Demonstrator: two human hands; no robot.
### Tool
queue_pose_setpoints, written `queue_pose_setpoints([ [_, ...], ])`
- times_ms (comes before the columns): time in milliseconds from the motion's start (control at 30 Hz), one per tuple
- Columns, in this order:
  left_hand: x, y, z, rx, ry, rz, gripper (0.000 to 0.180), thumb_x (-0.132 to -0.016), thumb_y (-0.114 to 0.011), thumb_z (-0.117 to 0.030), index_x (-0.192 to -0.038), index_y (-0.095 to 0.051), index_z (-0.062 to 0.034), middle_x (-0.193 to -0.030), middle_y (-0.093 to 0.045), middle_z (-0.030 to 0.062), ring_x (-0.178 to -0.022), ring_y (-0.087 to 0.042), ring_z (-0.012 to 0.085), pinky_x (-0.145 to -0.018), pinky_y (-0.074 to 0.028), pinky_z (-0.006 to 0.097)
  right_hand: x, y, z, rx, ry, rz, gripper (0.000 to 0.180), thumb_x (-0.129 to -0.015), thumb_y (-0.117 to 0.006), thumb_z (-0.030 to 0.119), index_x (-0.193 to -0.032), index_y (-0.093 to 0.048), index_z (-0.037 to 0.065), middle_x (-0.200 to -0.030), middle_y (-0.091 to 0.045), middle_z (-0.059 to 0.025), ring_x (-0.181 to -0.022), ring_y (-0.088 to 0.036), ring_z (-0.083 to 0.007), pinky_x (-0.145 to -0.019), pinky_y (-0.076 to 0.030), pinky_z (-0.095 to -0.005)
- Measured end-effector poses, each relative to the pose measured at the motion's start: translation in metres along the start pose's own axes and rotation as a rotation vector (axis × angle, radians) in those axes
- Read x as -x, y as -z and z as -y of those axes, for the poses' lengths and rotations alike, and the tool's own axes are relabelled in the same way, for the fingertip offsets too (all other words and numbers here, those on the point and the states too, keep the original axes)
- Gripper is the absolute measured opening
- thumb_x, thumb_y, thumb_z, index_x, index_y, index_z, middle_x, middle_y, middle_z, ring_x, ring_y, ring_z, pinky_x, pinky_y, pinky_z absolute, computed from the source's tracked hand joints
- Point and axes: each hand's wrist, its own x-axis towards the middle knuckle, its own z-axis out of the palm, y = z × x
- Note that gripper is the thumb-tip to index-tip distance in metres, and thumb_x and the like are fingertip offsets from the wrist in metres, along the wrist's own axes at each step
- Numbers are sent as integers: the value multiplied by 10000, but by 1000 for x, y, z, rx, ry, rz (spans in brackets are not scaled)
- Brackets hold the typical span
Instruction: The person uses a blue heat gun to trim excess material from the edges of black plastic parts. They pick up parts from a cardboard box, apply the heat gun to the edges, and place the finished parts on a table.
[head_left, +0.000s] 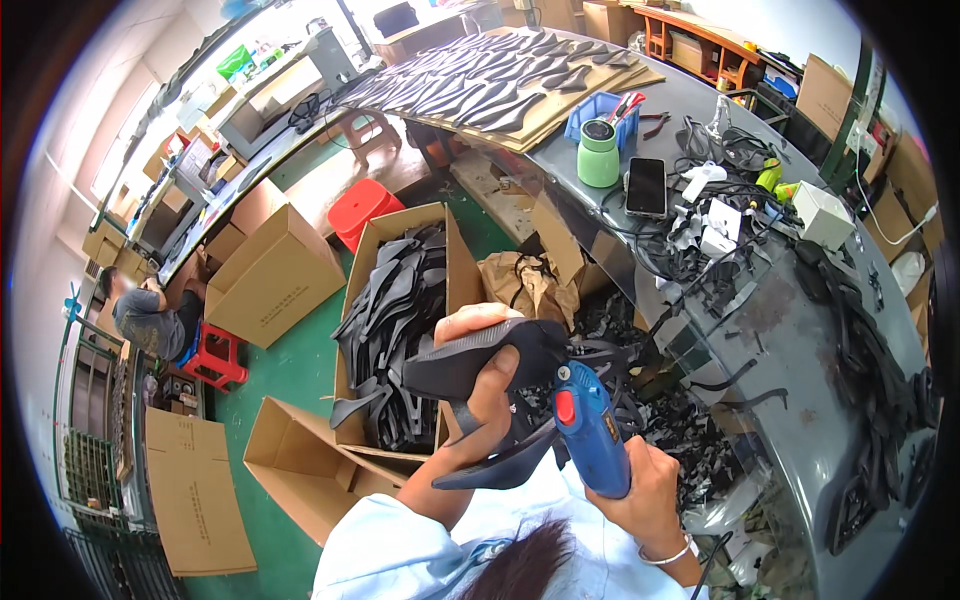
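Observation:
My left hand (pixel 487 398) is closed around a black, curved moulded piece (pixel 455 366), with the thumb on its near side and fingers over its top. The piece bends round below the hand, and its lower arm (pixel 505 464) reaches toward my chest. My right hand (pixel 645 495) grips the lower body of a blue handheld power tool (pixel 592 430) with a red button. The tool's head points up at the right end of the piece; I cannot tell whether they touch. A cardboard box (pixel 352 290) full of similar black pieces stands left of my hands.
On the grey table (pixel 790 400) at right lie tangled cables, black scraps, a phone (pixel 646 187) and a green bottle (pixel 598 155). Black pieces cover cardboard sheets (pixel 640 76) at the back. Scraps (pixel 700 430) heap below the table edge. A seated person (pixel 150 318) is far left.

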Motion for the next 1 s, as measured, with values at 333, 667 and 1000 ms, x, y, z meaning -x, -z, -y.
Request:
queue_pose_setpoints([
  [333, 13, -7, 4, -26, 57, -37, 340, -777, -562, -95, -1096, -448, -68, -1100, -518, 147, -1001, -538, 239, -891, -460, 365, -1, -3, 4, -30, -12, -23, 389, -542, -793, 171, -773, -506, 49, -582, -527, -76, -497, -528, -266, -485, -411, -369],
  [667, 10, -8, -21, -27, 311, 33, 333, -764, -544, 13, -1084, -471, -39, -1081, -550, 137, -1013, -557, 228, -924, -438, 357, -4, 0, 6, 242, 94, -86, 335, -590, -754, 114, -700, -444, 51, -561, -483, -74, -479, -493, -264, -514, -386, -365],
  [1000, -9, 16, -27, -277, 379, 561, 450, -751, -492, 103, -1185, -487, -14, -1085, -577, 76, -998, -557, 153, -883, -431, 279, 1, 5, 7, 170, 119, -48, 345, -609, -753, 138, -660, -422, 58, -529, -449, -74, -455, -474, -266, -500, -379, -360],
])
